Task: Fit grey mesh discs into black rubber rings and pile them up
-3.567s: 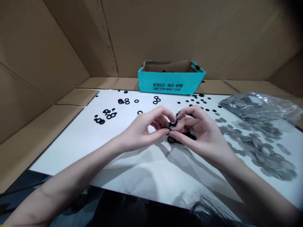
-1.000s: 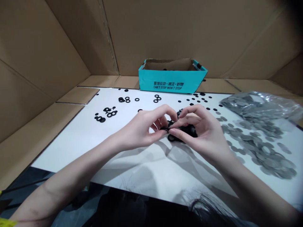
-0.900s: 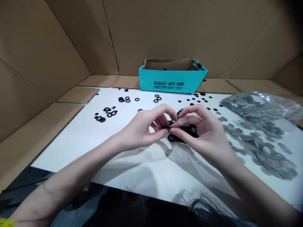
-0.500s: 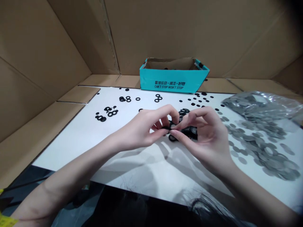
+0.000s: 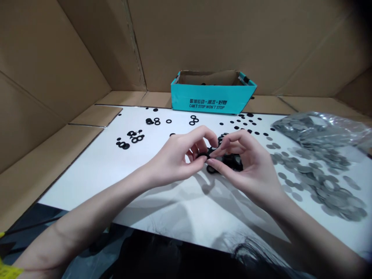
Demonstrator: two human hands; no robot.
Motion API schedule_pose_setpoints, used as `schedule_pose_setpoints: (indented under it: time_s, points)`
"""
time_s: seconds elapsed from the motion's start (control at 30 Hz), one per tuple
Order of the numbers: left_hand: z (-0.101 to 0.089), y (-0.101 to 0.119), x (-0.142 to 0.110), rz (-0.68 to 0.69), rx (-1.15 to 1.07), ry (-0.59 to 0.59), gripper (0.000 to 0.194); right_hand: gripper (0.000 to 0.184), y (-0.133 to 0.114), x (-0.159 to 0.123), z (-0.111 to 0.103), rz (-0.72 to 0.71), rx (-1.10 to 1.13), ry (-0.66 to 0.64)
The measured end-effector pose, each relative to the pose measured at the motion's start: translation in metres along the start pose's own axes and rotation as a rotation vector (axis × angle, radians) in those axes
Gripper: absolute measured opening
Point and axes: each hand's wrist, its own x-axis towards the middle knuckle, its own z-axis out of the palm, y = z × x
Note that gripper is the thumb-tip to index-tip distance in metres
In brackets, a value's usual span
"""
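Observation:
My left hand (image 5: pixel 177 157) pinches a small black ring (image 5: pixel 202 154) between thumb and fingers, just above the white table. From the other side my right hand (image 5: pixel 252 166) has its thumb and fingertips pressed together at the ring's right edge. Whether a second piece sits between those fingertips is too small to tell. Behind and under the hands lies a pile of black rings (image 5: pixel 232 162), some with grey discs among them, partly hidden by my right fingers.
A turquoise box (image 5: pixel 209 99) stands at the back with dark pieces inside. Black rings (image 5: pixel 135 138) lie in groups on the left, small black discs (image 5: pixel 245 124) behind the right hand. Grey discs (image 5: pixel 331 186) spread on the right near a clear plastic bag (image 5: pixel 314 128). Cardboard walls (image 5: pixel 232 38) surround the table.
Both hands have risen slightly and stay close together. The black ring is tilted so that more of it shows, and my right fingers have shifted a little at its edge.

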Motion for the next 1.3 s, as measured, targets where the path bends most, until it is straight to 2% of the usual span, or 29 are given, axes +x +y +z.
schedule_pose_setpoints:
  time_s: [0.17,0.3,0.43,0.6,0.73,0.83,0.9,1.03,1.3]
  points:
    - [0.0040,-0.0009,-0.0003,-0.006,0.011,0.036,0.022,0.027,-0.0026,-0.0008,0.0020,-0.002,-0.032,0.046]
    - [0.0005,-0.0036,0.0011,0.033,-0.043,0.047,0.026,0.035,-0.0015,0.0022,-0.0006,0.217,0.210,0.042]
    - [-0.0036,-0.0064,0.0015,0.151,-0.076,0.031,0.037,0.051,0.0005,0.0062,-0.0046,0.465,0.477,-0.026]
    - [-0.0024,-0.0064,0.0014,0.246,-0.084,0.043,0.035,0.055,0.0005,0.0085,-0.0061,0.543,0.570,-0.112]
    - [-0.0022,-0.0054,0.0007,0.263,-0.085,0.064,0.034,0.053,0.0000,0.0089,-0.0066,0.576,0.606,-0.164]
    - [-0.0040,-0.0051,0.0000,0.247,-0.077,0.045,0.035,0.054,0.0005,0.0087,-0.0068,0.571,0.587,-0.180]
    - [-0.0051,-0.0049,0.0000,0.244,-0.078,0.023,0.035,0.054,0.0006,0.0081,-0.0062,0.540,0.561,-0.139]
    - [-0.0040,-0.0037,-0.0001,0.184,-0.033,0.022,0.032,0.050,-0.0016,0.0059,-0.0036,0.391,0.428,-0.035]
    - [0.0012,-0.0037,0.0000,0.078,-0.023,0.066,0.032,0.027,-0.0039,0.0014,0.0012,0.129,0.139,0.061]
